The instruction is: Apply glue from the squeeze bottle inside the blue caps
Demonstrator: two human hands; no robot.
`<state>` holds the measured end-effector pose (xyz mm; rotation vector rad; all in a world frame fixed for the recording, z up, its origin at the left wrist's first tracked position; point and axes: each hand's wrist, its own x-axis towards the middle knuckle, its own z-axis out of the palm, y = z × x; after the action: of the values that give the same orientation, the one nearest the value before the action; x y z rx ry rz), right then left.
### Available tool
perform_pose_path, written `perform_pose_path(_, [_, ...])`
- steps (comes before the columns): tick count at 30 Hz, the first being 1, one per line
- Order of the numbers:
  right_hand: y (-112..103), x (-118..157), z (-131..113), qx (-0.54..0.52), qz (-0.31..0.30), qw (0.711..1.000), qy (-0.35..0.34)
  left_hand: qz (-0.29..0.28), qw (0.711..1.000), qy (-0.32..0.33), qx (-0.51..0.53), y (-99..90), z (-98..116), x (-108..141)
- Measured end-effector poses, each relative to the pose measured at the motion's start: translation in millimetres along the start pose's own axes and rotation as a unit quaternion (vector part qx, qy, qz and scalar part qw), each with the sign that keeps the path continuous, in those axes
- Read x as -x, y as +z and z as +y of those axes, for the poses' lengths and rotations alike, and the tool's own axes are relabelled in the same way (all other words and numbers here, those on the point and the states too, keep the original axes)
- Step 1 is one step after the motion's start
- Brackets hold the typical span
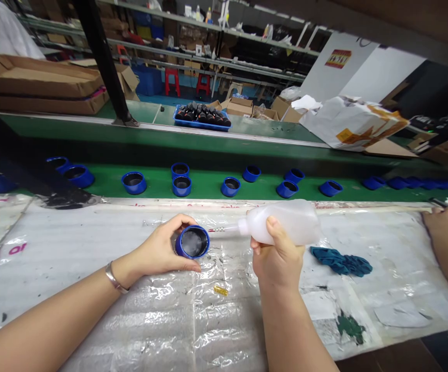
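My left hand [165, 245] is wrapped round a round blue cup-like part [193, 242] with a dark inside, its opening tilted toward me. In my right hand [280, 253] is a translucent white squeeze bottle [291, 221], lying almost level. Its narrow nozzle points left at the blue part, the tip close to the rim with a small gap. Both hands are above the plastic-covered table [162, 320]. Behind them, several similar blue parts [230, 186] stand on a green belt [204, 192].
A teal cloth [340, 261] lies right of the bottle, and a small yellow scrap [220, 291] sits in front. Another person's hand [446, 222] is at the right edge. A black post [102, 59] rises at left. A blue tray [203, 124] of black parts stands on the ledge.
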<state>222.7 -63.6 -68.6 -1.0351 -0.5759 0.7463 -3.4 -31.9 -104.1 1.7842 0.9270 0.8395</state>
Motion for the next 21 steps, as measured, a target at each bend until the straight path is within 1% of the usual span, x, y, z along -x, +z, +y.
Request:
perform_pose_path(6, [0.4, -1.6, -1.2, -0.005, -0.022, 1.000, 0.010, 0.038, 0.996, 0.061, -0.050, -1.6, -2.1, -1.0])
perform_pose_path(10, [-1.5, 1.3, -1.5, 0.003, -0.049, 0.999, 0.007, 0.044, 0.993, 0.082, -0.073, -2.2, -1.9, -0.5])
perform_pose_path(17, [-6.4, 9.3, -1.3, 0.034, -0.099, 0.994, -0.016, 0.057, 0.978, 0.157, -0.123, -2.7, 2.2, -0.9])
perform_pose_path(21, [-6.8, 11.6, -1.9, 0.043, -0.120, 0.992, -0.022, 0.060, 0.972, 0.180, -0.141, -2.2, 2.6, -1.3])
